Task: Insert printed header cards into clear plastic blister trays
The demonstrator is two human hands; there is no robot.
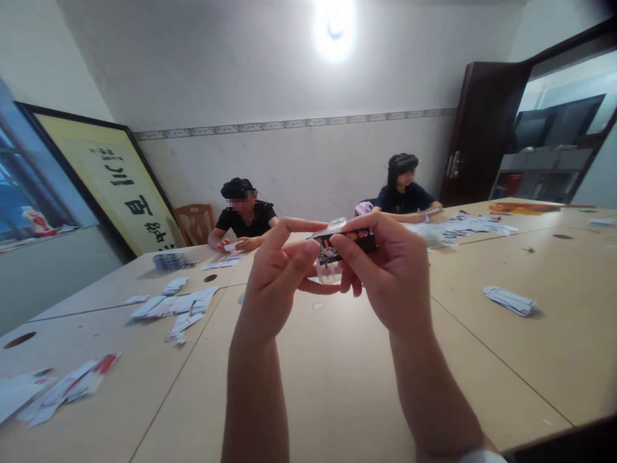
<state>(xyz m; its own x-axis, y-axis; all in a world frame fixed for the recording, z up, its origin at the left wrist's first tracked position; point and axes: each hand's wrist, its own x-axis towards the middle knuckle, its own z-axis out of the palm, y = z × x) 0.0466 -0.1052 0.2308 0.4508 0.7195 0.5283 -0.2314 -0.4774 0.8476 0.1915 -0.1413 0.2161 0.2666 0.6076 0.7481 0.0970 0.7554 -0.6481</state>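
Both my hands are raised over the table, fingers closed around one small packet. It has a black printed card or box [362, 238] and a clear plastic case [328, 275] that shows above and below it. My left hand [277, 280] grips the left end, its index finger along the top and its thumb on the front. At the other end, my right hand [398, 273] pinches the black printed piece between thumb and fingers. Whether the black piece lies inside the clear case or against it, I cannot tell.
White paper strips [176, 303] lie in loose piles on the left of the table [328, 392]. A small stack of strips [511, 300] rests at right. Two people [245, 215] sit across the table, with more strips and a clear bag [431, 236] before them.
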